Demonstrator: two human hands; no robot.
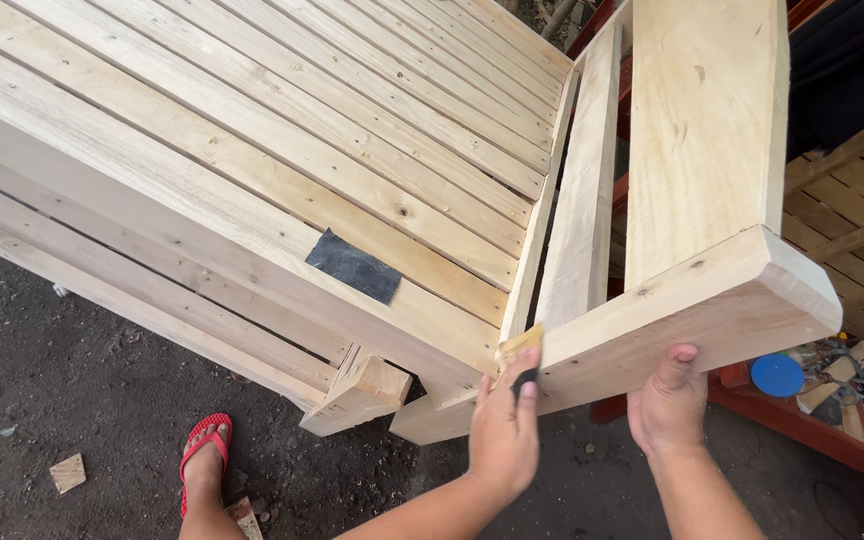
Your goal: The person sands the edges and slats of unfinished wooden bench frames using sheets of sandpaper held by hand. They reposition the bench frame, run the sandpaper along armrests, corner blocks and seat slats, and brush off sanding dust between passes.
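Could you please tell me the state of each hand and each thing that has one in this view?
Left hand: pressing folded sandpaper against the wooden armrest.
Right hand: gripping the armrest's lower edge.
Dark sandpaper sheet: lying flat, untouched, on the slatted seat.
Red sandal: worn, on the ground.

Folded sandpaper [520,352] lies pressed against the pale wooden armrest [692,310] face.
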